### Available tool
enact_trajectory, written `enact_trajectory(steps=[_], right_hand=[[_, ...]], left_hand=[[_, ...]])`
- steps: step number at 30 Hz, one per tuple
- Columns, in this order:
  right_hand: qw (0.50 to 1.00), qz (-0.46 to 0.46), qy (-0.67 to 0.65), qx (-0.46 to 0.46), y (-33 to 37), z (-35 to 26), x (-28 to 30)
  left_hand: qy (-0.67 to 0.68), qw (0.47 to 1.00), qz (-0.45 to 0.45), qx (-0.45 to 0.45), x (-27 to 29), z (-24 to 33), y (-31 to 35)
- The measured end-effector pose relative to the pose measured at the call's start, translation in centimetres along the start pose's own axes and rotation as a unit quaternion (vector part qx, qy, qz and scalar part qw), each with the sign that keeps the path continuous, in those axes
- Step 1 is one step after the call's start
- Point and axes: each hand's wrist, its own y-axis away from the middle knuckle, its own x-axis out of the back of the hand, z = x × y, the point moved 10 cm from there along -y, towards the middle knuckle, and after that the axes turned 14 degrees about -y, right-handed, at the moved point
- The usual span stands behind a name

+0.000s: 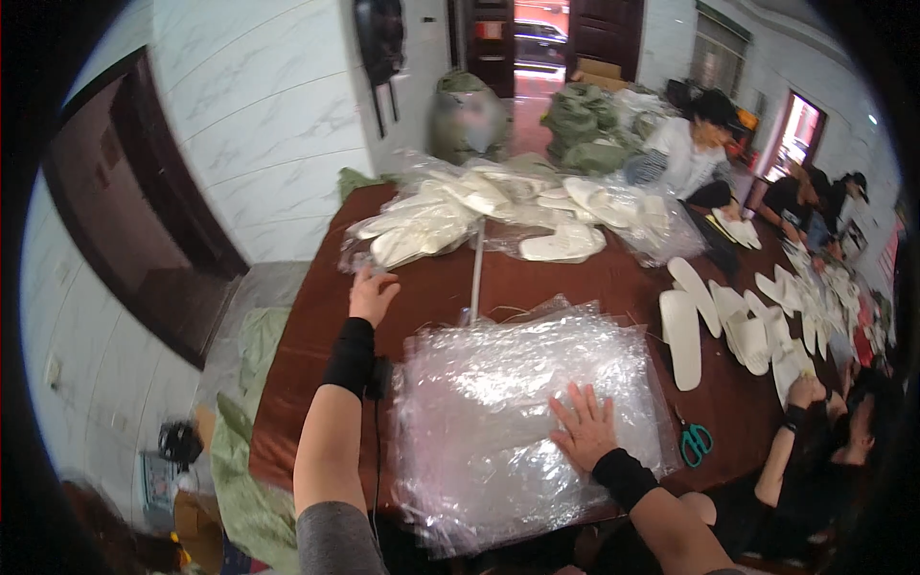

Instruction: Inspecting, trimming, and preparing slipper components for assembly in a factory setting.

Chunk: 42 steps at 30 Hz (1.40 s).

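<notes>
My right hand [586, 428] lies flat, fingers spread, on a stack of clear plastic bags [479, 412]. The stack covers the near middle of the brown-covered table [316, 355]. My left hand [372, 296] is farther forward at the left, its thumb and fingers slightly apart. Its fingertips are close to the edge of a pile of white slippers in clear bags [422, 225]; I cannot tell whether they touch the plastic. One bagged slipper [563, 243] lies at the pile's near right.
Teal-handled scissors [697, 445] lie right of the stack. Loose white slippers [680, 337] spread along the right side. A co-worker's hand [806, 390] is near them at the right. Another person [685, 153] sits at the far side. Green sacks [585, 120] stand behind the table.
</notes>
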Motion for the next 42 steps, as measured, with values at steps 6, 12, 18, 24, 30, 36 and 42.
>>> enact_trajectory(steps=[6, 12, 18, 24, 30, 36, 42], right_hand=[[1.000, 0.000, -0.006, 0.003, 0.0, 0.0, 0.5], [1.000, -0.013, -0.011, -0.003, 0.2, 0.4, 0.1], [1.000, 0.002, -0.003, 0.005, 0.4, 0.5, 0.2], [0.998, 0.049, -0.008, 0.026, 0.9, 0.6, 0.4], [0.998, 0.053, -0.017, 0.022, 1.3, 1.0, 1.3], [0.997, 0.049, -0.056, 0.018, 2.1, 1.0, 1.6], [0.988, 0.113, -0.093, 0.045, 2.8, 1.4, 1.5]], left_hand=[[-0.085, 0.977, -0.175, 0.085, -10.2, -1.9, -4.0], [0.262, 0.965, 0.006, 0.019, -1.9, 3.3, -5.5], [0.409, 0.910, 0.065, -0.002, 11.3, 11.6, -7.2], [0.358, 0.932, 0.023, -0.050, 19.4, 20.8, -4.8], [0.446, 0.883, -0.024, -0.146, 26.3, 29.2, 0.5], [0.519, 0.843, -0.017, -0.141, 29.2, 31.2, 6.7], [0.544, 0.818, -0.151, 0.108, 11.5, 22.1, 15.4]])
